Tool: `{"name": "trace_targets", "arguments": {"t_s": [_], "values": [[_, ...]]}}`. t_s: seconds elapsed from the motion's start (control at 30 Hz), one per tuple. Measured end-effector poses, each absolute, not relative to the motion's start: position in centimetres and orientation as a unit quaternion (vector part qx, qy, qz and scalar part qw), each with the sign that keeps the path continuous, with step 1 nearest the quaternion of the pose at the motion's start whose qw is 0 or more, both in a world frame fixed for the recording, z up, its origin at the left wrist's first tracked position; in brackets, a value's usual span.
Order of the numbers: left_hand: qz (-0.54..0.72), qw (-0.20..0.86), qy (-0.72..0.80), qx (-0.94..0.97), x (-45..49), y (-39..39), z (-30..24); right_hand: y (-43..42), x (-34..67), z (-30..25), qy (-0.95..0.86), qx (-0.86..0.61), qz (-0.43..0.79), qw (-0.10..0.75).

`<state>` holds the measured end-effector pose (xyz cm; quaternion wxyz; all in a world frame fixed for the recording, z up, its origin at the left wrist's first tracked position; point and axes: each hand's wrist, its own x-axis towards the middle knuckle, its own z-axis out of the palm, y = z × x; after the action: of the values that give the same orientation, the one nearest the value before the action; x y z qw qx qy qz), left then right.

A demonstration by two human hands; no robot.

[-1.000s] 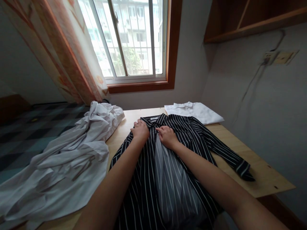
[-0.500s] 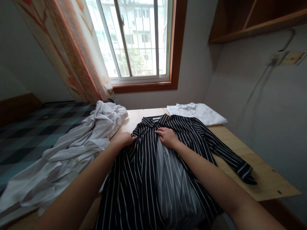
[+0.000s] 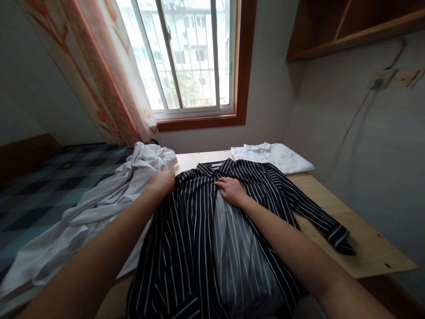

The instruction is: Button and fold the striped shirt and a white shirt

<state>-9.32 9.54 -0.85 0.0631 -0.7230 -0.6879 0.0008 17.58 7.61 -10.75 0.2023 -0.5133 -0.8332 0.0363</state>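
Observation:
A black shirt with white stripes (image 3: 186,239) lies front-up on the wooden table (image 3: 365,248), collar toward the window. My right hand (image 3: 230,189) rests flat on the shirt's placket just below the collar, fingers stretched out. My left hand (image 3: 162,181) is at the shirt's left shoulder edge, fingers curled round the fabric, beside the crumpled white garment (image 3: 99,208). The shirt's right sleeve (image 3: 315,217) stretches out across the table to the right.
A folded white shirt (image 3: 275,157) lies at the table's far right corner. The crumpled white garment hangs over the table's left edge. A window, a curtain (image 3: 109,79) and a wall shelf (image 3: 348,26) stand behind.
My left hand has moved left from the collar to the shirt's left shoulder, spreading the left front panel outward. My right hand has stayed on the placket.

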Motion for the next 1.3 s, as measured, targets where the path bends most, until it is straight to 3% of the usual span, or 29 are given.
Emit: {"name": "trace_targets", "arguments": {"t_s": [0.27,0.57,0.77,0.93,1.3], "values": [[0.036,0.156,-0.692,-0.704,-8.5,9.9,1.5,7.5,17.5,-10.5,-0.832,-0.519,0.041,0.192],[0.047,0.169,-0.603,-0.779,-6.1,11.1,-0.8,7.6,17.4,-10.6,-0.833,-0.514,0.045,0.198],[-0.078,0.094,-0.609,-0.784,-1.4,11.8,-6.0,7.5,17.5,-10.6,-0.833,-0.512,0.044,0.204],[-0.058,0.028,-0.665,-0.744,-1.5,12.3,-9.5,7.7,17.4,-10.9,-0.832,-0.512,0.05,0.21],[0.0,-0.013,-0.684,-0.729,-3.6,13.2,-8.2,7.6,17.2,-11.2,-0.85,-0.483,0.061,0.204]]}}
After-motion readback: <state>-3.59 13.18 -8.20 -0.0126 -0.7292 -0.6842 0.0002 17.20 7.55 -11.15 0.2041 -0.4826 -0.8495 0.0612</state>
